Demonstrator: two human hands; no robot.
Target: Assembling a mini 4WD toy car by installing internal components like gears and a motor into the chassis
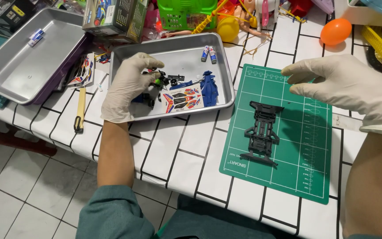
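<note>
White gloves cover both hands. Left hand (129, 86) reaches into the near tray (226, 75), fingers closed around small black parts (160, 82), perhaps to pick one out. Right hand (350, 90) hovers open above the green mat (306, 146), holding nothing. One black chassis (261, 132) lies flat there. Two trays, two batteries (208, 54).

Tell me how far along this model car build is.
Done: the bare black chassis lies on the green cutting mat. In hand: the left hand picks among small parts in the metal tray. Left: blue body, sticker sheet, batteries unfitted.
</note>
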